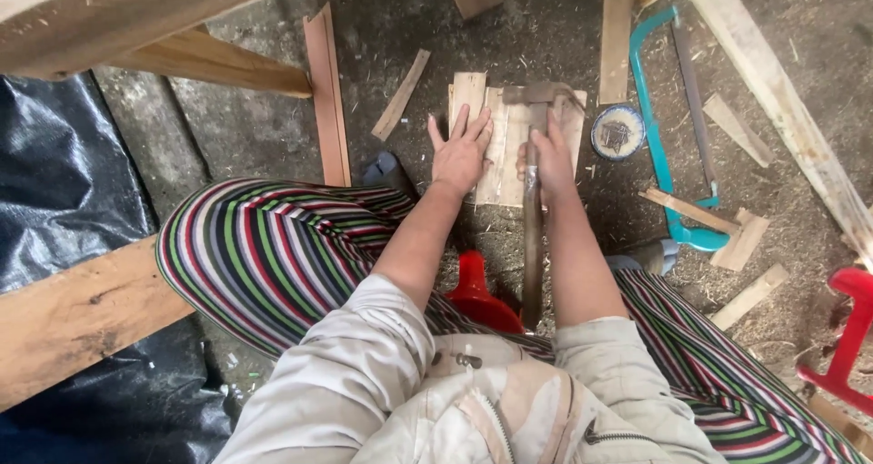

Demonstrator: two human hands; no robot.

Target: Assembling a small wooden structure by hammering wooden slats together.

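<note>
The left hand (459, 155) lies flat, fingers spread, on the small boards (505, 146) on the floor; the right hand (546, 159) grips the hammer (532, 237). A glancing blow could strike those nearby fingers.

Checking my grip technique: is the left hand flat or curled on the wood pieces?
Flat: the left hand lies palm down, fingers spread, on the wood pieces.

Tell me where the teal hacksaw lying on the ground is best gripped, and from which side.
Probably by the thick closed handle at the near end of the hacksaw, from the person's right, near the right hand. The frame lies flat, and wood scraps cross it just above.
</note>
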